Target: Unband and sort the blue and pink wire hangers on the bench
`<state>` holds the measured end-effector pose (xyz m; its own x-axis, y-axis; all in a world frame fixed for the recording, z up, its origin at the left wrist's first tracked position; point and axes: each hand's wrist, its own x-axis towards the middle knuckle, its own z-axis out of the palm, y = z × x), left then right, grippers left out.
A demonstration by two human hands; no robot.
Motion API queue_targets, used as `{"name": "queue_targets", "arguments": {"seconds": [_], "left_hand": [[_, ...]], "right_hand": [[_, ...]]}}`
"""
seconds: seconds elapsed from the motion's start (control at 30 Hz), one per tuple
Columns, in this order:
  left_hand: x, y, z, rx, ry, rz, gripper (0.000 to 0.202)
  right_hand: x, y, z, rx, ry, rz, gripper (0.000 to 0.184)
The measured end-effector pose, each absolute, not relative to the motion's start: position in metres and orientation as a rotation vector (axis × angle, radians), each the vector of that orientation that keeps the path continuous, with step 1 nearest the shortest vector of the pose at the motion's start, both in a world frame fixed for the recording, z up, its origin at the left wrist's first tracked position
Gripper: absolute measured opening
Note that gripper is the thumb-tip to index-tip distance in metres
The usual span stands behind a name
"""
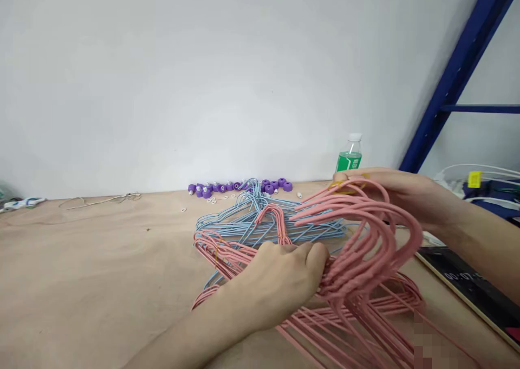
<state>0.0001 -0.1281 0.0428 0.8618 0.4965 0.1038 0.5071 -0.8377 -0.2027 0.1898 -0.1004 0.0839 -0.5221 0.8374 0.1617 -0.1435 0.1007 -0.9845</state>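
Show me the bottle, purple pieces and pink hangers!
Bottle (348, 161), head view, on its green label.
Purple pieces (287, 186), head view, on the rightmost one.
Pink wire hangers (353, 277), head view, on the bundled wires.

Bundled pink wire coat hangers (352, 266)

Just behind the right hand's fingertips (341, 176) stands a plastic bottle (348, 155) with a green label. Farther left of those fingers, a row of purple plastic spools (239, 187) lies along the back of the tan tabletop (101, 250), with small white washers (213, 200) scattered in front. Well to the right of the fingers rise a blue steel shelf upright (442, 87) and white cables (479, 169) with a yellow tag (474, 179), while a black digital timer board (467, 287) lies lower down at the table's edge.
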Motion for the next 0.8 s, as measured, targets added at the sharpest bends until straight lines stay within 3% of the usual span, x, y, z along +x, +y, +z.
{"name": "queue_targets", "arguments": {"seconds": [0.13, 0.33, 0.47, 0.63, 0.8], "left_hand": [[0.002, -0.127, 0.042, -2.896, -0.782, 0.017, 0.005], [-0.005, -0.126, 0.038, -3.058, -0.753, -0.187, 0.016], [-0.008, -0.126, 0.037, -3.186, -0.695, -0.271, 0.019], [-0.008, -0.125, 0.038, -3.3, -0.713, -0.242, 0.02], [-0.006, -0.126, 0.044, -3.235, -0.741, -0.154, 0.026]], "right_hand": [[0.186, -0.108, 0.086, -0.624, -1.501, 1.743, 0.028], [0.197, -0.102, 0.095, -0.835, -1.557, 1.897, 0.037], [0.201, -0.103, 0.107, -0.928, -1.615, 1.956, 0.028], [0.198, -0.109, 0.114, -0.955, -1.7, 1.695, 0.008], [0.189, -0.111, 0.104, -1.009, -1.752, 1.304, 0.006]]}}
